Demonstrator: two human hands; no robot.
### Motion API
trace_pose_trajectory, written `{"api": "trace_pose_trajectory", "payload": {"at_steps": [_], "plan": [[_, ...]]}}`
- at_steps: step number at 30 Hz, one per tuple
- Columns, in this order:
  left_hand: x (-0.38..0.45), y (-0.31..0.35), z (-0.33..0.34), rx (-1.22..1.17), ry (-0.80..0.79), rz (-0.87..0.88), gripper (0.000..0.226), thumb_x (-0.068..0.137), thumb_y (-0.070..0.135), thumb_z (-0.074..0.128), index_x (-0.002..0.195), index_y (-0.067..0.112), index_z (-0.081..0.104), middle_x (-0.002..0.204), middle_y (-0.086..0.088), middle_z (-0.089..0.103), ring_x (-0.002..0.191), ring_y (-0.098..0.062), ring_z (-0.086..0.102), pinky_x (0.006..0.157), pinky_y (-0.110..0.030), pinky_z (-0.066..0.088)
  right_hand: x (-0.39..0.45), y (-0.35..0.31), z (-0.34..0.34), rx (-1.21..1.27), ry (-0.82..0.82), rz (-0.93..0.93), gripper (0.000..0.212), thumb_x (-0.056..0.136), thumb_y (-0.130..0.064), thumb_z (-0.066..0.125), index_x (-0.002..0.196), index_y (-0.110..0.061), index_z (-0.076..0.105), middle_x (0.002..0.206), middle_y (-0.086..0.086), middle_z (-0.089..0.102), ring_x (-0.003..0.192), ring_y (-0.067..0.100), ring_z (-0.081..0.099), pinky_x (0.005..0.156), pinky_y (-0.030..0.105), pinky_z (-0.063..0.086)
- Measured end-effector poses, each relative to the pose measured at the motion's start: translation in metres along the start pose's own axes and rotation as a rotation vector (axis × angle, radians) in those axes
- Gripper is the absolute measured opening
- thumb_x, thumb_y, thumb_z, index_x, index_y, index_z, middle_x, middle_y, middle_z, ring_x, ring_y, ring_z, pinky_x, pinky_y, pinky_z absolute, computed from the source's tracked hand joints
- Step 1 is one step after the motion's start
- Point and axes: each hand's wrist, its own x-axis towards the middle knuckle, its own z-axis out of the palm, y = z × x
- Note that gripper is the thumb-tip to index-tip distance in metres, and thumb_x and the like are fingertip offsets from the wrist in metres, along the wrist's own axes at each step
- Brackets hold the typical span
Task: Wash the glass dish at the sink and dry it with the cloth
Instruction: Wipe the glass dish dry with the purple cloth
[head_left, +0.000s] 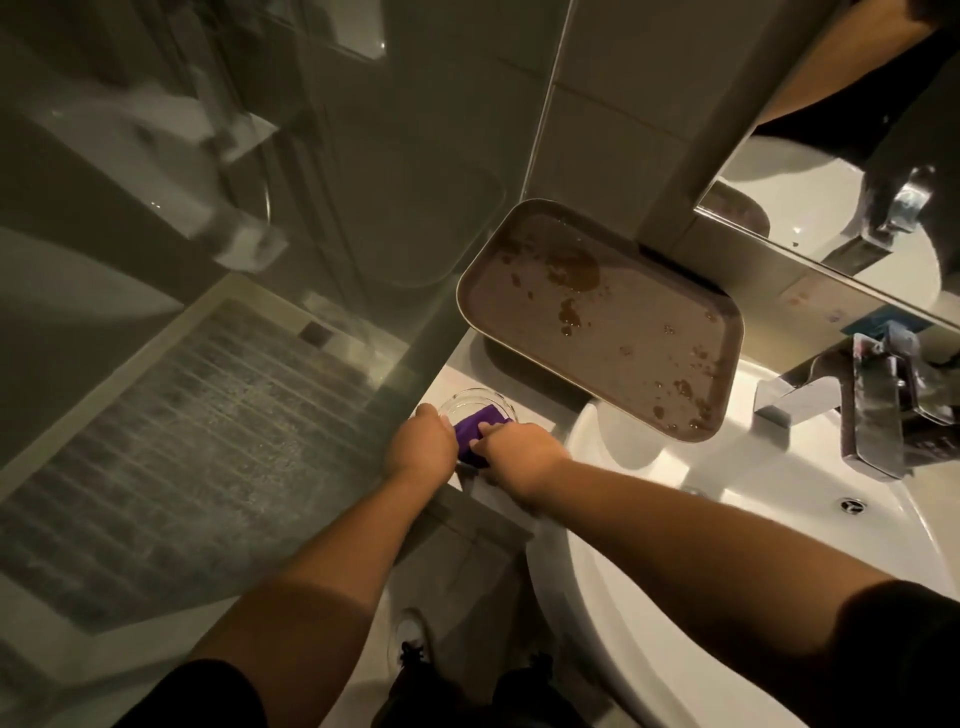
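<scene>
A small round clear glass dish sits on the white counter left of the sink. A purple cloth lies across its near side, partly inside it. My left hand grips the dish's left rim. My right hand presses its fingers on the cloth. The near part of the dish is hidden behind both hands.
A brown tray with wet spots rests on the counter and overhangs the white sink. A chrome tap stands at the right under a mirror. A glass shower screen closes the left side. My shoe shows below.
</scene>
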Motion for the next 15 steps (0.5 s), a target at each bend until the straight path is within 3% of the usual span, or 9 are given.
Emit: {"api": "trace_pose_trajectory", "payload": {"at_steps": [3, 7, 12, 15], "plan": [[0.009, 0.000, -0.008, 0.046, -0.001, 0.089, 0.037, 0.103, 0.031, 0.031, 0.120, 0.003, 0.050, 0.118, -0.021, 0.063, 0.107, -0.039, 0.060, 0.080, -0.040, 0.046, 0.001, 0.022, -0.018, -0.214, -0.095, -0.167, 0.059, 0.095, -0.019, 0.063, 0.149, -0.023, 0.039, 0.158, 0.005, 0.032, 0.133, 0.033, 0.047, 0.108, 0.041, 0.044], [0.031, 0.003, -0.021, 0.266, -0.008, 0.310, 0.037, 0.104, 0.035, 0.027, 0.118, 0.006, 0.047, 0.108, -0.019, 0.065, 0.096, -0.039, 0.062, 0.067, -0.039, 0.042, 0.004, 0.036, -0.032, -0.357, -0.126, -0.287, 0.054, 0.102, -0.027, 0.050, 0.152, -0.022, 0.032, 0.163, 0.005, 0.021, 0.139, 0.036, 0.038, 0.111, 0.043, 0.038], [0.036, 0.000, -0.017, 0.374, 0.000, 0.363, 0.028, 0.104, 0.025, 0.029, 0.116, 0.005, 0.045, 0.104, -0.019, 0.066, 0.091, -0.040, 0.062, 0.061, -0.039, 0.040, 0.003, 0.029, -0.026, -0.277, -0.164, -0.201, 0.056, 0.103, -0.031, 0.046, 0.154, -0.021, 0.027, 0.163, 0.007, 0.020, 0.139, 0.035, 0.037, 0.112, 0.042, 0.035], [0.033, 0.003, -0.014, 0.338, -0.002, 0.311, 0.023, 0.102, 0.019, 0.032, 0.114, 0.004, 0.045, 0.105, -0.020, 0.066, 0.094, -0.040, 0.063, 0.063, -0.041, 0.042, 0.008, 0.021, -0.014, -0.158, -0.124, -0.105, 0.054, 0.100, -0.034, 0.050, 0.151, -0.021, 0.036, 0.154, 0.011, 0.038, 0.129, 0.035, 0.050, 0.104, 0.041, 0.045]]}}
